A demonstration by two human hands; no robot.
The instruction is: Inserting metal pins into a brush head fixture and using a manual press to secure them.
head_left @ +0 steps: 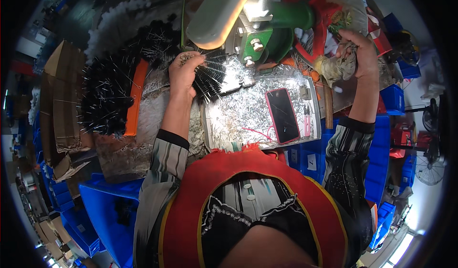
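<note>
My left hand (180, 77) is closed round the looped wire ends of several black twisted-wire brushes (210, 75). Their bristles fan out to the right, beside the metal block of a green machine (281, 41). At the machine's right stands a red spoked wheel (315, 46). My right hand (363, 51) is beside this wheel, its fingers curled round a bundle of worn pale cloth (334, 70). Whatever the cloth covers is hidden. Below the machine, a metal tray (208, 134) strewn with wire scraps holds a phone (285, 115) in a pink case and small pink-handled snips (307, 122).
A large pile of black brushes (107, 87) lies at the left behind an orange strip (137, 98). A lit lamp (222, 15) hangs over the machine. A wooden handle (328, 106) stands right of the tray. Blue bins (107, 211) and a cardboard box (64, 96) surround the bench.
</note>
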